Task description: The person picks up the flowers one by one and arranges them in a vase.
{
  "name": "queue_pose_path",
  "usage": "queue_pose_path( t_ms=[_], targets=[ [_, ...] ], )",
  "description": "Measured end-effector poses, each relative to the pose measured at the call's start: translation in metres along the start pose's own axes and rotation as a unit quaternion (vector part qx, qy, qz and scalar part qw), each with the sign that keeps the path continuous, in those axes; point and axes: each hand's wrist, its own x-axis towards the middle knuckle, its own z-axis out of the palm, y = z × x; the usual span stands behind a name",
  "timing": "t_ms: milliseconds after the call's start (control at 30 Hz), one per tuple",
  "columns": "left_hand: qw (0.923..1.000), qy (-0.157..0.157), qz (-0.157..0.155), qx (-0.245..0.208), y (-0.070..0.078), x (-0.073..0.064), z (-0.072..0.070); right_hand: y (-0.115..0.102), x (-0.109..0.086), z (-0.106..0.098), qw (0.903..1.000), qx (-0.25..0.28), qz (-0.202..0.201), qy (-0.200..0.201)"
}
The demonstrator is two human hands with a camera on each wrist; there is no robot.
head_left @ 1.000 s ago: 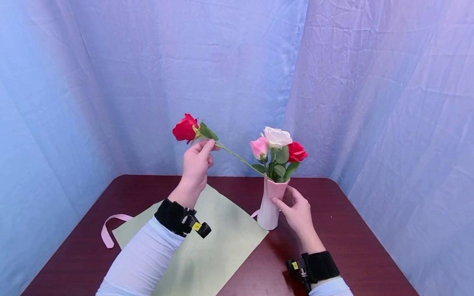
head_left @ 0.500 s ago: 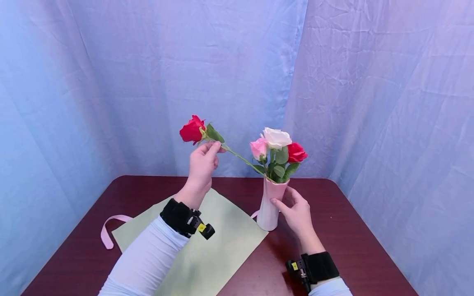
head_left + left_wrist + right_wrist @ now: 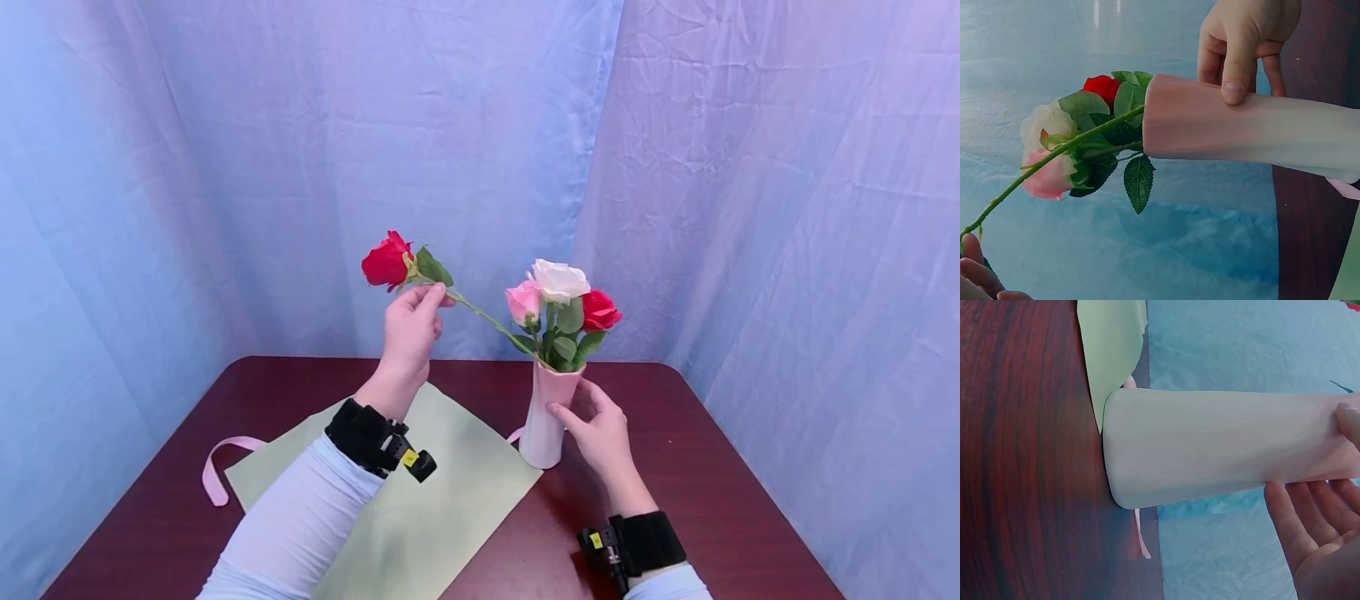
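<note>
My left hand [image 3: 411,329] pinches the stem of a red rose [image 3: 387,260] just below its bloom. The stem slants down to the right, its lower end inside the mouth of a pink-and-white vase [image 3: 1210,125]. My right hand [image 3: 603,429] grips the upper part of the vase, thumb in front and fingers around the far right side. Standing in the vase are a white rose [image 3: 559,281], a pink rose [image 3: 524,302] and a second red rose [image 3: 600,309] with green leaves. In the right wrist view the base of the vase [image 3: 1166,447] is at the table.
A pale green sheet of paper [image 3: 442,483] lies on the dark red-brown table [image 3: 697,500], one corner close to the vase base. A pink ribbon [image 3: 215,477] curls out at its left and runs beneath it. Blue curtains [image 3: 375,125] surround the table.
My left hand has shifted slightly to the right with the red rose, mostly in the first half second. My right hand and the vase have hardly moved.
</note>
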Motion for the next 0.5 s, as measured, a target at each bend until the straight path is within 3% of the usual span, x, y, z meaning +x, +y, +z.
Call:
queue_pose_path(
  t_ms=[500],
  targets=[
    [0.9999,0.003,-0.002,-0.011,-0.0031,-0.0005,0.0038,-0.0010,0.0002,-0.0001,1.0000,-0.005,0.005,-0.004]
  ],
)
